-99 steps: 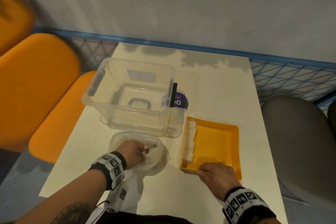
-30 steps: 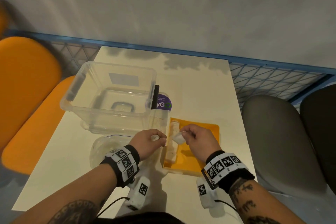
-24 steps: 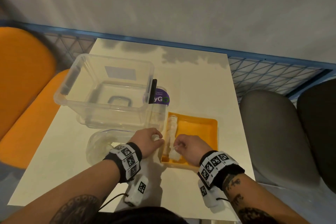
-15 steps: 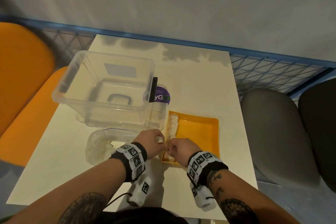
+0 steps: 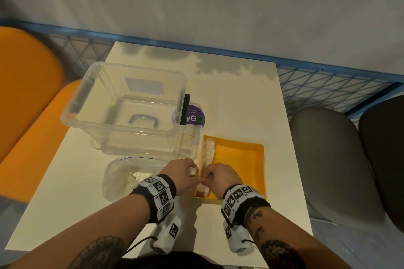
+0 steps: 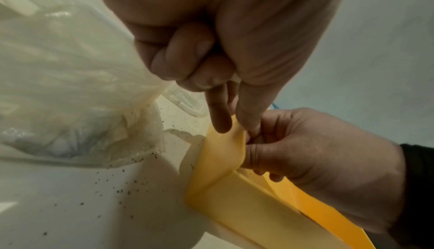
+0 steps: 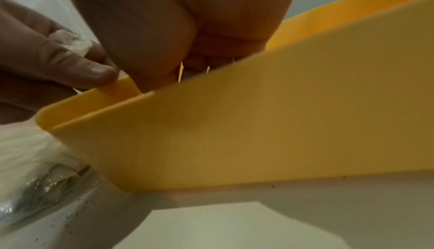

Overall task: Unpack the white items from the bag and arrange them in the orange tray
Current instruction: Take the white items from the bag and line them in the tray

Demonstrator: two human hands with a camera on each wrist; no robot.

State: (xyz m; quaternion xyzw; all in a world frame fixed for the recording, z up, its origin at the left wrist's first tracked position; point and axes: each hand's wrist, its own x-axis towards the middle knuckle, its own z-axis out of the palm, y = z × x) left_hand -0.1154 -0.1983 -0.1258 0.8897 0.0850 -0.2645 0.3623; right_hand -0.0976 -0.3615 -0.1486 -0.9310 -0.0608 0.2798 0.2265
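Observation:
The orange tray (image 5: pixel 240 159) (image 6: pixel 234 197) (image 7: pixel 258 132) lies on the table with a row of white items (image 5: pixel 207 150) along its left wall. My left hand (image 5: pixel 193 172) (image 6: pixel 232 125) (image 7: pixel 70 58) holds a small white item (image 5: pixel 192 171) (image 7: pixel 72 42) in curled fingers, while its index finger and thumb touch the tray's left rim. My right hand (image 5: pixel 206 178) (image 6: pixel 258 141) (image 7: pixel 178 71) reaches, fingers curled, into the tray's near-left corner and seems to pinch a white item there; the tray wall hides its fingertips. The clear bag (image 5: pixel 126 172) (image 6: pixel 58 67) lies left of the tray with white items inside.
A large clear plastic bin (image 5: pixel 131 105) stands behind the bag, with a purple-labelled lid (image 5: pixel 195 118) under its right side. An orange chair (image 5: pixel 26 94) is left of the table and a grey chair (image 5: pixel 328 159) right. A blue wire fence (image 5: pixel 328 87) runs behind.
My right hand took a white item and lowered it into the tray's near-left corner. My left hand came out of the bag with another white item and moved to the tray's left rim.

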